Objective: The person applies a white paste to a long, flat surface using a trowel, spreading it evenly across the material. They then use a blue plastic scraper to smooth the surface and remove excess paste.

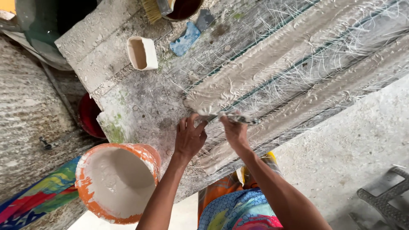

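Long moulded strips coated in wet grey-white plaster [272, 64] with loose white fibres lie on a rough grey worktable [140, 102]. My right hand [234, 132] grips a small plaster-smeared metal scraper [243, 119] at the near end of the strips. My left hand [189, 138] rests beside it on the table, fingers spread, fingertips touching the end of the plaster. An orange bucket [117, 183] holding wet white plaster sits just left of my left forearm.
A small white cup [142, 53] stands on the table's far left. A blue rag [185, 39], a brush [155, 8] and a dark bowl [183, 8] lie at the far edge. A red container [89, 117] sits below the table. Concrete floor lies to the right.
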